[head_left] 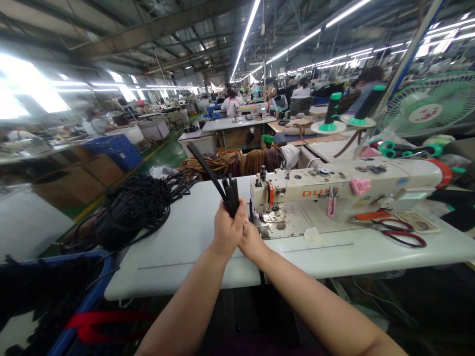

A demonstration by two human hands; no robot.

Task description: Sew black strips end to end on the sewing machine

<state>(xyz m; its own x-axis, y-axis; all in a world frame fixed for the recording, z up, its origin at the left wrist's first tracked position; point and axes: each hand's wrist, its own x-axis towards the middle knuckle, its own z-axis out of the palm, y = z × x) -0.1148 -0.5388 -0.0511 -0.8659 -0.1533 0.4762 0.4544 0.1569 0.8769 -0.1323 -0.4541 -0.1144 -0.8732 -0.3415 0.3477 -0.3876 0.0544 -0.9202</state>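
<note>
Left fingers grasp black straps by the lower portion; right fingers adjoin them, and whether these grip anything cannot be determined. Strap position: within the left fingers, left hand nearer. Long axis: main bundle near upright, free ends pointing up and away; one longer strap angles forward-left. Tabletop: beneath the fingers. Sewing machine: right of the fingers, needle end nearest. Pile of black strips: farther out, left of the fingers
</note>
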